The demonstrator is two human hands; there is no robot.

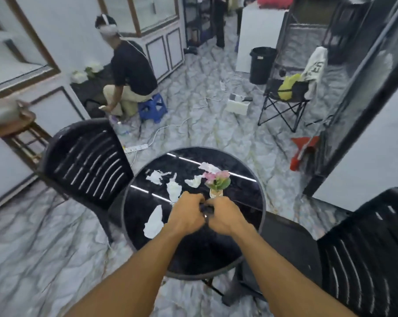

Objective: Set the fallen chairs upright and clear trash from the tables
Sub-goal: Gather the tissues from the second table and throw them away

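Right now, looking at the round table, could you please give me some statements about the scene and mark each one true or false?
1. Several white paper scraps lie on the round black table. True.
2. The small flower pot lies tipped over on the floor. False: it stands upright on the table.
3. The left hand and right hand are together over the table, around a small dark thing. True; what it is cannot be told.
4. The black chair left of the table lies fallen. False: it stands upright.
5. A black bin stands on the floor farther back. True.
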